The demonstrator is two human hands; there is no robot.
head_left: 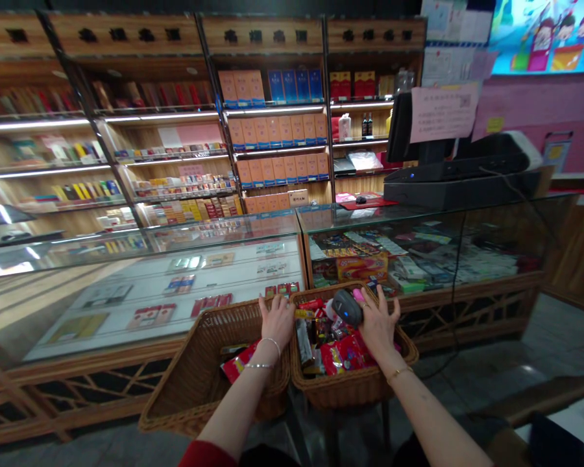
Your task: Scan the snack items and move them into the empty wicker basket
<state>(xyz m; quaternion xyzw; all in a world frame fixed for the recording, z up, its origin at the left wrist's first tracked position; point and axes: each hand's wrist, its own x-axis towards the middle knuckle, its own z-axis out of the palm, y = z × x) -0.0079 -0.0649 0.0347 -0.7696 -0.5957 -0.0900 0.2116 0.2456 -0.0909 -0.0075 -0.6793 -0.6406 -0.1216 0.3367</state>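
Observation:
My left hand reaches over the adjoining rims of two wicker baskets, fingers apart, near a yellow packet; it holds nothing. My right hand is spread above the right basket, just beside a dark handheld scanner; whether it touches the scanner is unclear. Red candy bags and assorted small packets fill the right basket. A red packet lies in the left basket, partly hidden by my left forearm.
Glass display counters stand beyond the baskets, with boxed goods on shelves behind. A monitor and cash drawer sit on the right counter. A cable hangs down its front. A white surface shows at lower right.

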